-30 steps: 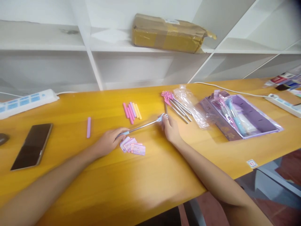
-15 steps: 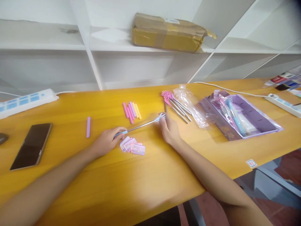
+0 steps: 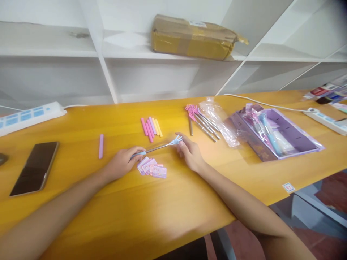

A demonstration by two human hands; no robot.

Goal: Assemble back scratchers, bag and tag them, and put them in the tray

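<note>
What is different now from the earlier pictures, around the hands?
The right hand moved left, toward the left hand, with the light-blue claw end; the metal rod between them now shows shorter. The left hand still holds the blue handle; no new grasp or release is visible. The cards and phone stayed.

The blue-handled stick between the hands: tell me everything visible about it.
The blue-handled stick has a light-blue handle, a slim, shiny, metal-looking shaft and a pale-blue head splayed into prongs. The left hand grips the handle, partly hiding it; the right hand is at the head, apparently touching it. The stick slants, head end farther away, just beyond the cards.
</note>
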